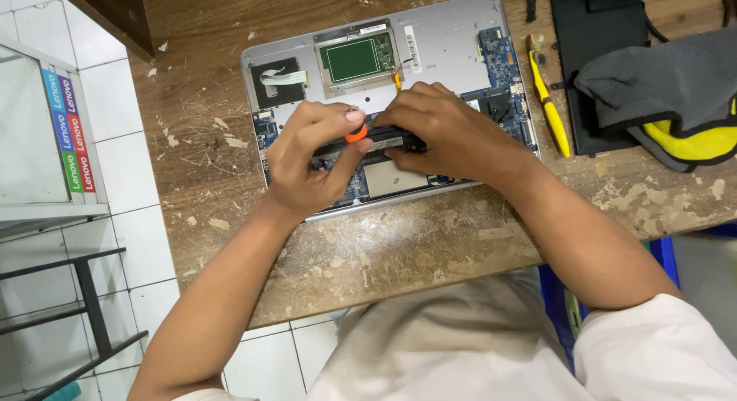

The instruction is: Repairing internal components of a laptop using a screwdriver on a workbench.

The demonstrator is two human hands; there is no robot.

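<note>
The left hand lies over the lower left part of an opened laptop, its fingers curled and drawn together. Thumb and forefinger pinch a small orange-tipped tool at its rounded orange end, which sits just beneath the forefinger's tip. A long black component runs sideways from under those fingertips toward the other hand; the left thumb presses along its near edge.

The right hand comes in from the other side, fingers bent and held close, not spread. Its fingertips rest on the far end of the black component, with the thumb tucked under at the near edge. Whether it grips the part or only steadies it cannot be told. The two sets of fingertips nearly meet, just beside the orange tip.

Beyond the fingers, the laptop's bare silver shell shows a green board in a rectangular frame and a white ribbon cable on a black patch. A blue circuit board lies past the right knuckles.

Well apart from the right hand, a yellow-handled tool lies on the worn wooden table, beside a black panel and a grey and yellow cloth.
</note>
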